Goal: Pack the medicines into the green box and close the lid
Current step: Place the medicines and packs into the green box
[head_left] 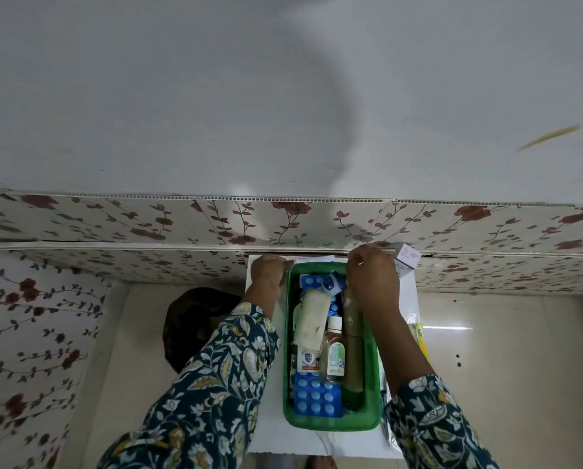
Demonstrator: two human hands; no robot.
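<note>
Nearest me, low in the centre of the frame, the green box (330, 424) stands open on a white sheet (283, 438) on the table (506, 360). At its near end lies a blue pill strip (315, 396); beyond it a small bottle (334, 353), a white packet (312, 321) and more blue strips. I judge the box nearly full.

My left hand (269, 273) rests at the box's far left corner, fingers curled over the rim, steadying it. My right hand (373, 275) reaches past the far right corner toward a small white-and-purple carton (407, 257) against the wall; fingers are bunched, but whether they pinch the carton I cannot tell. A yellow item (420, 336) lies right of the box, partly hidden by my arm.

Step in hand: packing, not closing. No lid is identifiable. Next move calls for bringing the carton in and finding a gap among the contents.

Surface: pale, glossy, some dark specks. A dark bundle (195, 326) sits left of the box. Beyond, flower-patterned panels (148, 221), then plain grey wall (283, 96).
</note>
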